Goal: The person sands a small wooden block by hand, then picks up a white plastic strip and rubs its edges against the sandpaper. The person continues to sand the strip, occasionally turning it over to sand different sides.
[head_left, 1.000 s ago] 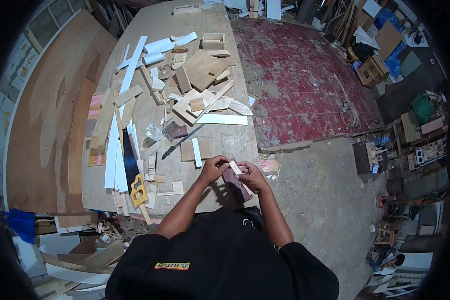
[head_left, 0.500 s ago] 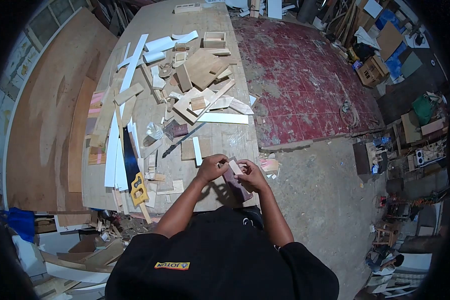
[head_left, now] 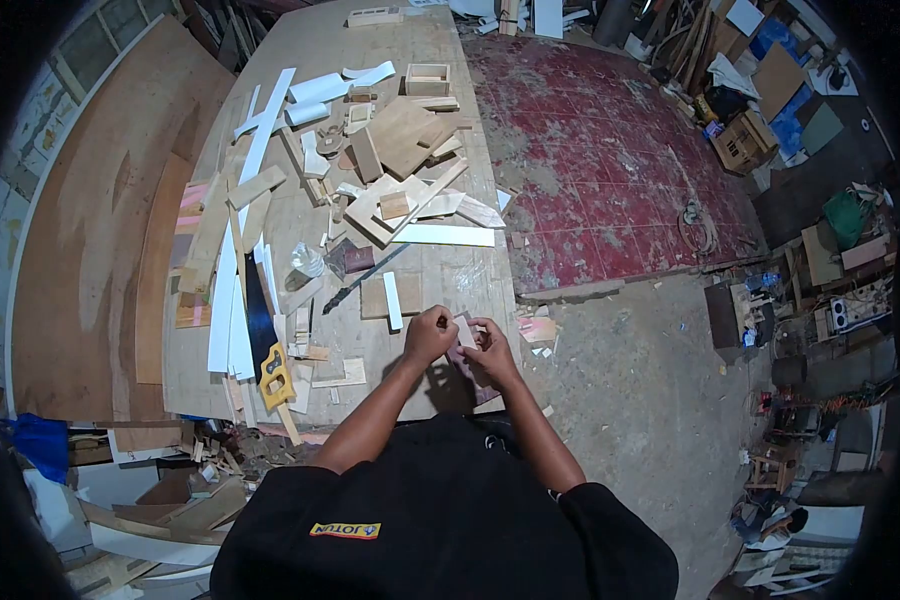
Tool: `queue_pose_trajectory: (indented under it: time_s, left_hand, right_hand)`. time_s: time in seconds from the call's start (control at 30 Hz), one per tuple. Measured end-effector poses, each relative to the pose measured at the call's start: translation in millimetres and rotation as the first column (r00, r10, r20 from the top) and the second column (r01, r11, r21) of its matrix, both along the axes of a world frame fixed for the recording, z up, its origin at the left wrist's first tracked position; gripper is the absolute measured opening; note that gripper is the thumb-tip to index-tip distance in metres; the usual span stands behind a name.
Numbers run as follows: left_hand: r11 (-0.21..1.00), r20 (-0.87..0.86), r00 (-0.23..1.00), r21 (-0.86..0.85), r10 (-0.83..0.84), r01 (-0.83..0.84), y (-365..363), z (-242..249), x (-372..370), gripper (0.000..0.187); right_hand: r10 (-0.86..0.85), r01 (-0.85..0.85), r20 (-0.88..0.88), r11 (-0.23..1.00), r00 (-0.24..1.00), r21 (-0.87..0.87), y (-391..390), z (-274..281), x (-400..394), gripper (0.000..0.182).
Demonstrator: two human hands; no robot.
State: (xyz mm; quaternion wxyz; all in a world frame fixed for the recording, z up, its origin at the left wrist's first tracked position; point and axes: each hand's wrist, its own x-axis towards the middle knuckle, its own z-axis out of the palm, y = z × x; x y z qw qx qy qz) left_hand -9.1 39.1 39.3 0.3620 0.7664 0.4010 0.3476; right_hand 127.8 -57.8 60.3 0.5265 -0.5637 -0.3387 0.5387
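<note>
Near the front right edge of the workbench, a small pale wood block is between my two hands. My left hand is closed at the block's left side, its fingers curled and fingertips partly hidden. From the right, my right hand grips the block between thumb and fingers. Under the hands lies a dark reddish-brown strip that looks like sandpaper, partly covered by the right hand. Just beyond the left hand, a narrow white strip rests on a flat wood square.
A yellow-handled handsaw lies on the left of the workbench among long white strips. Farther back are a dark file-like tool, a clear plastic bag, wood offcuts and an open wooden box.
My right hand has shifted slightly left and covers more of the brown strip. My left hand has moved slightly right. The block stays between them.
</note>
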Motion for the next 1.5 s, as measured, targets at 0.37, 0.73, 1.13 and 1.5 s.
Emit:
queue_pose_trajectory:
  time_s: [0.37, 0.73, 1.13, 1.5]
  left_hand:
    - [0.875, 0.047, 0.944, -0.393, 0.326, -0.282, -10, -26, 17, 0.017]
    - [0.579, 0.133, 0.950, -0.813, 0.282, -0.058, 4, -34, -4, 0.033]
    - [0.600, 0.151, 0.983, -0.798, 0.106, 0.058, 1, -53, -6, 0.019]
    - [0.954, -0.533, 0.837, -0.295, -0.125, -0.045, -20, -27, -11, 0.064]
  right_hand:
    - [-0.218, 0.194, 0.147, 0.967, 0.965, 0.165, -7, -35, -31, 0.054]
    - [-0.143, 0.143, -0.013, 0.978, 0.990, 0.154, -15, -17, -20, 0.053]
    - [-0.036, 0.017, -0.131, 0.989, 0.991, -0.145, -19, -11, -9, 0.046]
    - [-0.149, 0.087, -0.336, 0.977, 0.930, -0.193, -20, -54, -5, 0.030]
